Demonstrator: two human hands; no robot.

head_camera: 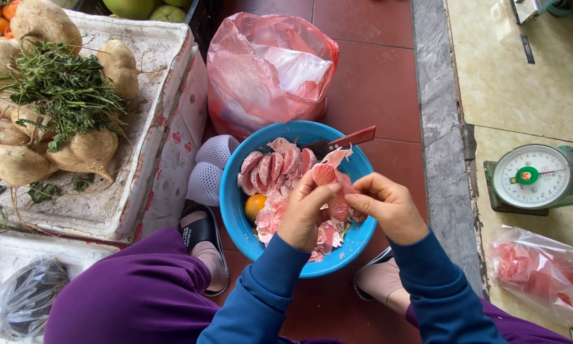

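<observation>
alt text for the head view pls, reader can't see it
Seen from above, the left hand and right hand peel a pink pomelo segment over a blue bowl of peeled segments and membrane scraps on a red tile floor. A knife rests in the bowl.

Both hands meet, left hand (pixel 304 213) and right hand (pixel 388 205) fingers pinched together.
</observation>
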